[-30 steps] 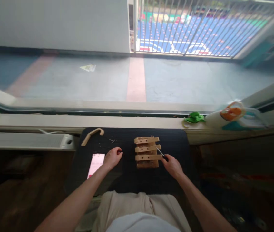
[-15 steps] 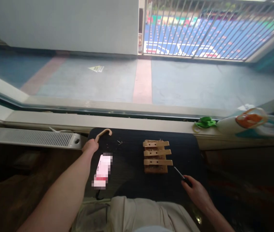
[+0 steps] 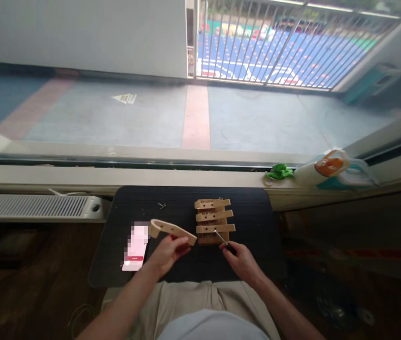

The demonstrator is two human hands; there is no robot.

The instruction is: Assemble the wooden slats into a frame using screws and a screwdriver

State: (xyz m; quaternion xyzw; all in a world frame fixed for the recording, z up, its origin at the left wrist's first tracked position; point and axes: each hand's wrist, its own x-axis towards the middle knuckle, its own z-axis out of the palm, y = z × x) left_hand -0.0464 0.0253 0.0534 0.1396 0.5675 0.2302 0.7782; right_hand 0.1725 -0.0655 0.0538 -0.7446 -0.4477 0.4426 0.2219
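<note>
Hook, wooden (image 3: 179,232): left hand (image 3: 172,254) is grasping it, just left of the brown block (image 3: 207,240) bearing three slats. Screwdriver (image 3: 223,239): right hand (image 3: 239,259) is gripping it, tip apparently meeting the nearest slat (image 3: 226,228). Step, seemingly: readying the hook; next move is probably calling for careful alignment.

Tilted wooden hook (image 3: 167,227) beside three-slatted block (image 3: 205,239), screwdriver (image 3: 221,238) tip apparently on nearest slat (image 3: 226,228).

A single head-worn view looks forward and down from above the lap (image 3: 186,297) at six o'clock, across the near worktop (image 3: 253,212), through the window (image 3: 144,127) at twelve, to the railing (image 3: 286,45) farther off at one o'clock.
</note>
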